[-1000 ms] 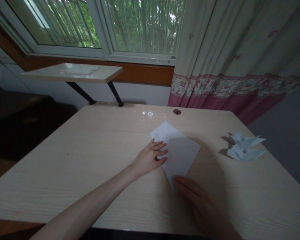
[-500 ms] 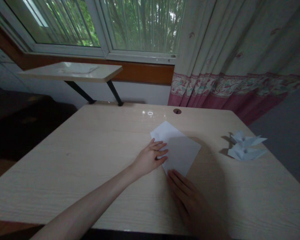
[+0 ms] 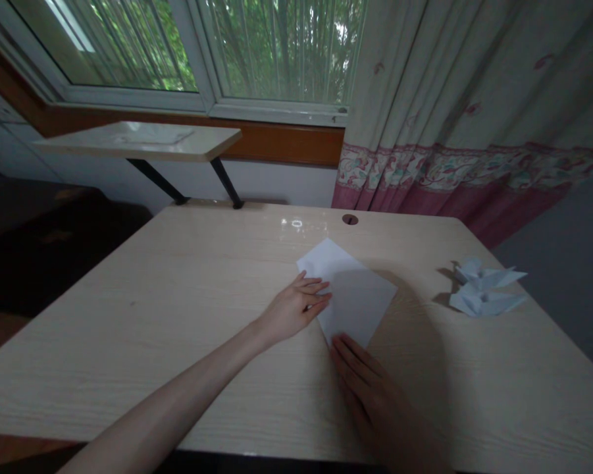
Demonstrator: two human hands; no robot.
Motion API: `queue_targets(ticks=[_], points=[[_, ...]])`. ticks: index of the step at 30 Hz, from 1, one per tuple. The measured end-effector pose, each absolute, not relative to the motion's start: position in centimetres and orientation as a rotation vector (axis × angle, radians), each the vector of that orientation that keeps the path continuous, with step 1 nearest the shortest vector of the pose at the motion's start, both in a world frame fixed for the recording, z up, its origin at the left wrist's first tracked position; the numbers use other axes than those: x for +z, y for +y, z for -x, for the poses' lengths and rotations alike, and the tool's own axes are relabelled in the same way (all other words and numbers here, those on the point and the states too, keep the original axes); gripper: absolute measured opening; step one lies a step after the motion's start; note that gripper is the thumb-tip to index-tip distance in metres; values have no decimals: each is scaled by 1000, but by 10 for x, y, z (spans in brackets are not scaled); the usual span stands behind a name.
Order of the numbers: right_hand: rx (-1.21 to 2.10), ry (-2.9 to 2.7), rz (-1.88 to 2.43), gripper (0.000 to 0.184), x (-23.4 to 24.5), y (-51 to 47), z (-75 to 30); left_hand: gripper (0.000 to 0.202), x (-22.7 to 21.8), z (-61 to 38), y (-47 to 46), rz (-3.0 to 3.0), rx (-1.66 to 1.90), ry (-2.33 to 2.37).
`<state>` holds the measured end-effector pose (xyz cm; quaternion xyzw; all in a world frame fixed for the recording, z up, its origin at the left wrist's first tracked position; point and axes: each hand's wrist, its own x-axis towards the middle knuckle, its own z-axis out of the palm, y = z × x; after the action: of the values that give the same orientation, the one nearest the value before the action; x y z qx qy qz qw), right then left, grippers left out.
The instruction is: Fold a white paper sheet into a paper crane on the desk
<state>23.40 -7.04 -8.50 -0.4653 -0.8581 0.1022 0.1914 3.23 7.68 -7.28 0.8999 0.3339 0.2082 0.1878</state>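
A white sheet of paper lies flat on the wood-grain table, turned so that one corner points away from me. My left hand rests on its left edge, open, fingers stretched over the paper. At the near corner, my right hand lies with straight fingers side by side, the tips touching the sheet. Its thumb is hidden in shadow beneath the hand. Toward the right side of the table stand folded white paper pieces with pointed wings, apart from both hands.
The pale table has a round cable hole near its back edge. At the back left, a raised shelf stands on black legs. Behind are a window and a patterned curtain; a dark shape fills the far left.
The fingers of my left hand have drawn slightly closer together on the paper. My right hand and the sheet look the same as before.
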Motion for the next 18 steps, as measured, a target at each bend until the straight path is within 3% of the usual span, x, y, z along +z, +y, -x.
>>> queue_targets(ticks=[18], points=[[331, -2351, 1305, 54, -83, -69, -233, 34, -63, -16, 94, -2678, 375, 688]])
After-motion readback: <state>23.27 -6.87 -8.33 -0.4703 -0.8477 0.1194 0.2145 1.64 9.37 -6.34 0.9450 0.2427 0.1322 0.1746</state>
